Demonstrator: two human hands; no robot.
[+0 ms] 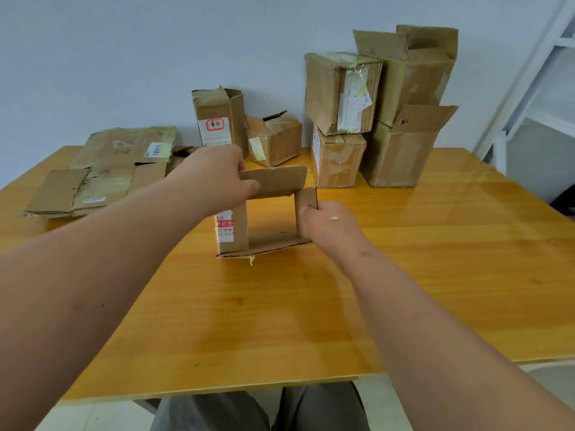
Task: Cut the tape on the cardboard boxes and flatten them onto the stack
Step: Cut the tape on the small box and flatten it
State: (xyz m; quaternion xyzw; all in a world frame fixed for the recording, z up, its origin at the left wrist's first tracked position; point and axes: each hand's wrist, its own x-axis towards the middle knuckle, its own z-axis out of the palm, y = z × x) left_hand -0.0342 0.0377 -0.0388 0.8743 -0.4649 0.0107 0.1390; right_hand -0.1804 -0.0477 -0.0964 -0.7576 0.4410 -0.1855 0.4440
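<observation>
Stack of flattened boxes (102, 178) lay at ten o'clock on the table (280, 306), against the wall; presumably kept there as the drop point, out of my working area. A barcode sticker showed on its top sheet; digits too small to read.

My left hand (217, 178) was curled round the upper flap (273, 180) of the open box (264, 219), thumb on the near face, fingers behind. The box stood at the table's centre as a hollow sleeve, both ends open, so I could see the tabletop straight through it. Judged: tape already cut here, and I held it by opposite sides in order to rack it flat.

The left wall of the sleeve carried a white label (225, 227) with red Chinese print; I could not make out the whole text.

My right hand (323, 220) gripped the right wall of the sleeve, fingers wrapped over its edge, knuckles toward me. A pale scrap, likely tape residue, sat on the back of that hand.

At twelve o'clock, behind the sleeve, stood a tall box (217, 119) with a red-bordered label bearing a handwritten mark, illegible, and a smaller box (275, 140) just beside it.

At one to two o'clock the remaining boxes (382, 113) were piled against the wall, one with a torn white shipping label, unreadable. Judged: these were waiting their turn.

No cutter was visible.
</observation>
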